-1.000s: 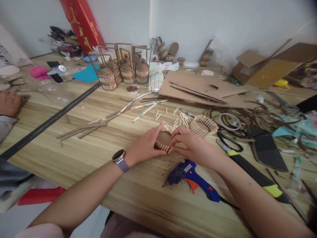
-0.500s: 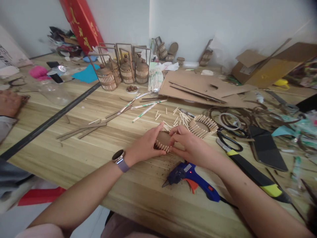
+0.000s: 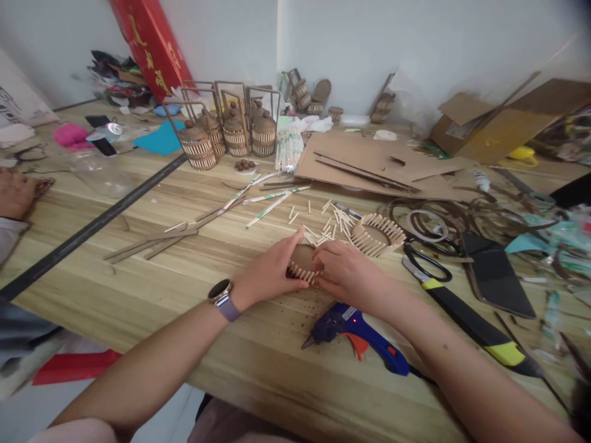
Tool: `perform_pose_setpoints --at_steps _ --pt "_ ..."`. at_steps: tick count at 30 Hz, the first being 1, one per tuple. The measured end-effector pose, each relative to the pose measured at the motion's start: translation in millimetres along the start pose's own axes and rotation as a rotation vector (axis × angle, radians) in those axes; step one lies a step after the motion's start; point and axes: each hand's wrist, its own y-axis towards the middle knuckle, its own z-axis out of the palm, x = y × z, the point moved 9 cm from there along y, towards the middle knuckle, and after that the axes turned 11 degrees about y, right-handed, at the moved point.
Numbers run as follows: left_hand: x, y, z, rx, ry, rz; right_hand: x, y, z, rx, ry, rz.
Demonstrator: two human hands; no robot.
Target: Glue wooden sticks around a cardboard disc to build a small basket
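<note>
Between my two hands is a small round brown basket base with short pale sticks set around its near edge. My left hand grips its left side, thumb along the front and fingers behind. My right hand is closed at its right edge, fingers and thumb pinched there; whether a stick is between them is hidden. Just behind lie loose short sticks and a second ring of sticks. A blue hot glue gun with an orange trigger and a lit red light rests in front of my right hand.
Scissors, a black-and-yellow knife and a phone lie to the right. Finished lidded baskets stand at the back, beside a cardboard sheet. Brown strips lie left. Another person's hand rests at the far left.
My right fingers have drawn closer together and curled at the basket base's right edge. My left hand keeps its hold, and the glue gun lies where it was.
</note>
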Motion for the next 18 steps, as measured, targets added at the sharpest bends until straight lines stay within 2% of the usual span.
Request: perform_pose_setpoints --at_steps 9,18 --pt "1.7 -0.2 0.4 -0.009 0.0 -0.004 0.3 0.8 2.1 0.007 -0.137 0.046" --pt "1.2 -0.2 0.1 -0.018 -0.004 0.0 3.6 -0.5 2.5 -0.019 -0.261 -0.004"
